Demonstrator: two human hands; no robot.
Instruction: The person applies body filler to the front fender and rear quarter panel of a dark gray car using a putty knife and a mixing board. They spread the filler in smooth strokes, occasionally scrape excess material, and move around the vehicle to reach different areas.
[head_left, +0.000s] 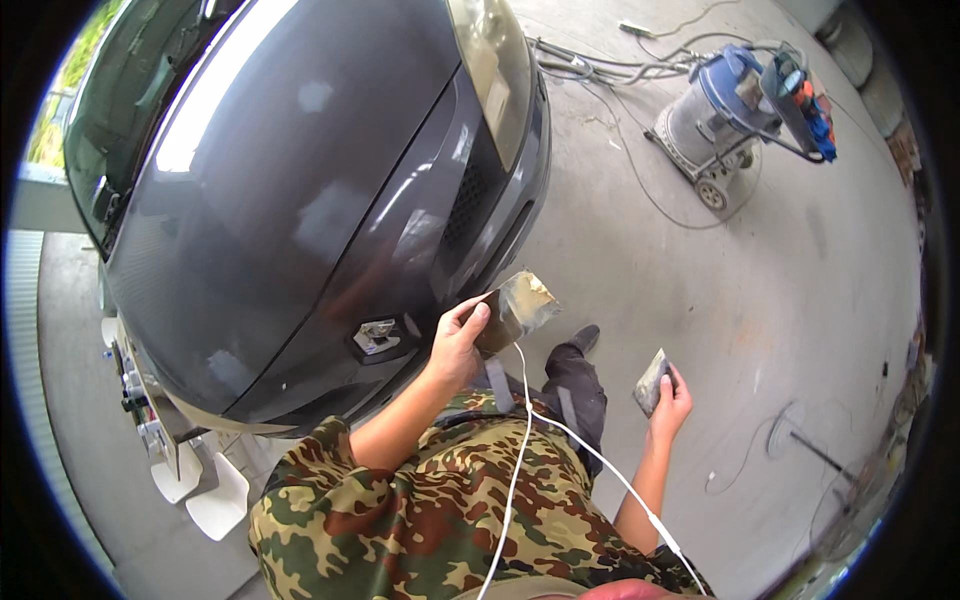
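My left hand (459, 341) is closed on the edge of a flat, thin board (520, 310), dark brown and grey with a beige, putty-like smear across its far corner. It is held up in front of the vehicle's front corner. Out to the right, away from the bodywork, my right hand (672, 402) pinches a small flat spreader (651, 382) with a grey and pale, smeared face. The dark grey vehicle (300, 170) fills the left and top; several lighter, dull patches show on its bonnet. Neither held piece touches it.
A blue and grey wheeled workshop vacuum (715, 110) stands at the far right, its hoses and cables trailing over the concrete floor (760, 290). A round-based stand (790, 430) with a cable is at right. White chairs (218, 497) sit at lower left. A white cable (529, 406) hangs before me.
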